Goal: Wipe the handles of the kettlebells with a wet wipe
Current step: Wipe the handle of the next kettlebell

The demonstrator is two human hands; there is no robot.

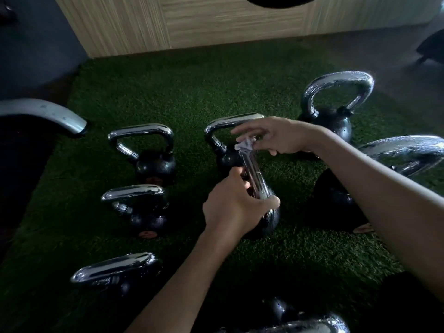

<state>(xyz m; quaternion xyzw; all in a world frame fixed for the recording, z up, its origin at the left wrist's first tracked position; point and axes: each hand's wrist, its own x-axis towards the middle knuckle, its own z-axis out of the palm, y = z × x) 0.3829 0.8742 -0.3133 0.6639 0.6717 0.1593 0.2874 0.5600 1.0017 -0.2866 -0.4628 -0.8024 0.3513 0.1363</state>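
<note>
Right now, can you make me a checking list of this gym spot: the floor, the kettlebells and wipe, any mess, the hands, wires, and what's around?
Surface: green turf, dimly lit.
Job's things: centre kettlebell with a chrome handle; white wet wipe bunched at the handle's top; other kettlebells stand around it.
Clutter: nothing seen.
Hands: left hand grips the handle low down; right hand pinches the wet wipe at the handle's top.
Cables: nothing seen.
Surroundings: wood-grain wall panel behind the turf; grey curved part at the left, unclear what it is.
</note>
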